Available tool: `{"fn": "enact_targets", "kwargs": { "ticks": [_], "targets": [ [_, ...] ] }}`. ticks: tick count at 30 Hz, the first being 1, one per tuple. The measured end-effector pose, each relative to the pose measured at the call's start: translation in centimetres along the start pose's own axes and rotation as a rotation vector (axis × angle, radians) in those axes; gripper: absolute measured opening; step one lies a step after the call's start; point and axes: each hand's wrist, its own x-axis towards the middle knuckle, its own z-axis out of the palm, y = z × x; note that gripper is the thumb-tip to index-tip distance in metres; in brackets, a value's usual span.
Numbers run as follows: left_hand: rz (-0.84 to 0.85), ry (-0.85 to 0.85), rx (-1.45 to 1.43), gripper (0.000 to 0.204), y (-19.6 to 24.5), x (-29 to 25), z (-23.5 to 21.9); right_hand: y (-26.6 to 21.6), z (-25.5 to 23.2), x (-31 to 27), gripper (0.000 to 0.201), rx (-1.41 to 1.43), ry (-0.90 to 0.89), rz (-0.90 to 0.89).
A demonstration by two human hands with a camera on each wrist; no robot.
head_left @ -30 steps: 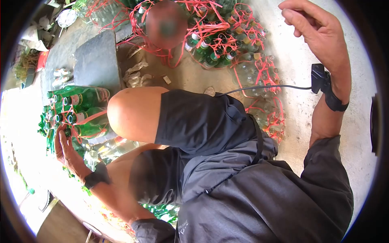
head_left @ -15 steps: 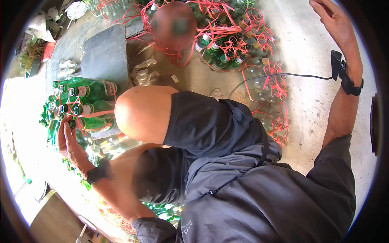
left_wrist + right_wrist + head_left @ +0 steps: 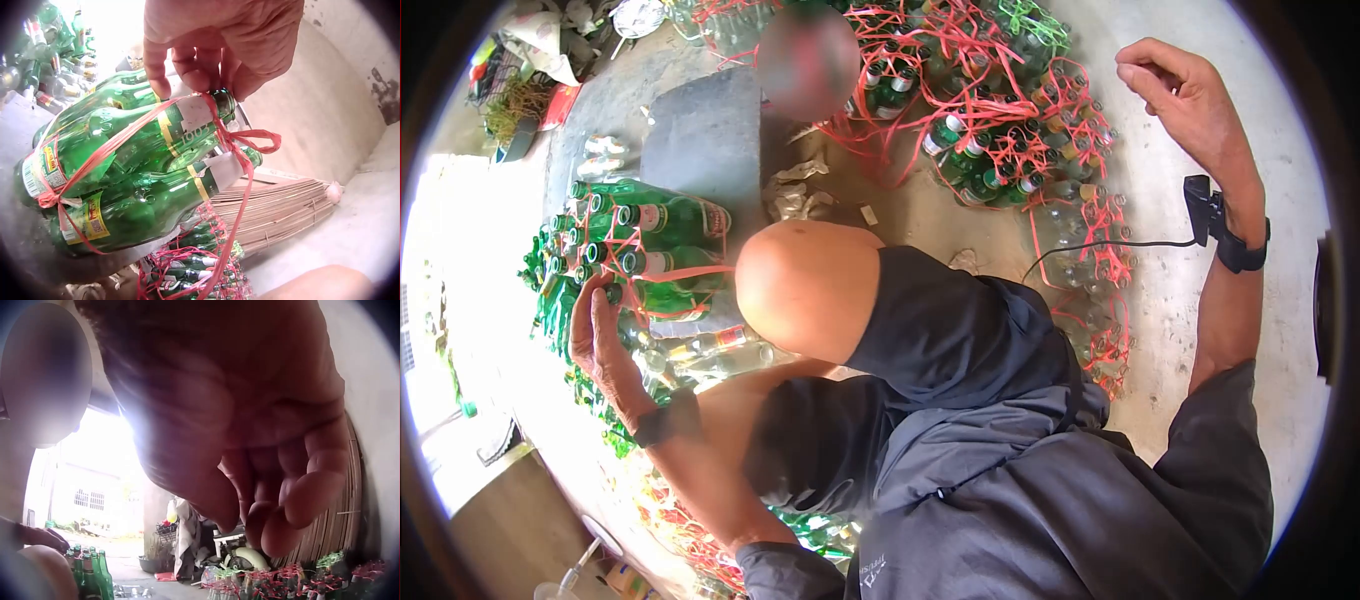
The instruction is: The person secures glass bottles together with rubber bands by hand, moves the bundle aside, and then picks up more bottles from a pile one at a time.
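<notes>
A bundle of green glass bottles (image 3: 675,218), tied with red plastic twine (image 3: 125,139), stands beside the person's bent knee in the head view. My left hand (image 3: 608,345) is at the near side of this bundle, fingers curled down over the bottle tops. From the left wrist, thumb and fingers pinch the neck of one green bottle (image 3: 94,140) right by its mouth; the twine makes a loop around the necks. Raised far out to the side, my right hand (image 3: 1200,115) has loosely bent fingers (image 3: 303,500) and no object shows in it.
More bottles bound with red twine (image 3: 1000,165) crowd the floor ahead. A dark slab (image 3: 702,135) lies beyond the green bundle, with crumpled paper (image 3: 798,195) next to it. Loose clear bottles (image 3: 710,360) lie near the knee. A cable (image 3: 1115,243) runs from the right wrist.
My right hand swung outward to the upper right, then came back lower and inward. The head view has shifted. My left hand stays at the same bottle necks.
</notes>
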Motion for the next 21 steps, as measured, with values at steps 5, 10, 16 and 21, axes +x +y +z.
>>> {"fn": "enact_targets", "kwargs": {
  "ticks": [5,10,16,21],
  "targets": [
    [-0.018,0.041,0.008,0.031,0.1,0.1,0.1,-3.3,2.9,0.9,0.013,0.113,0.002,-0.153],
    [0.007,0.070,0.007,0.027,0.3,0.1,0.3,-6.0,6.7,1.4,0.012,0.308,-0.134,-0.093],
    [-0.008,0.040,-0.048,0.028,0.8,-0.1,0.2,-5.0,13.6,2.6,0.018,0.257,-0.314,-0.048],
    [-0.008,0.039,-0.061,0.028,0.7,-0.1,0.2,-2.1,22.4,3.8,0.037,0.096,-0.430,-0.098]
  ]
}}
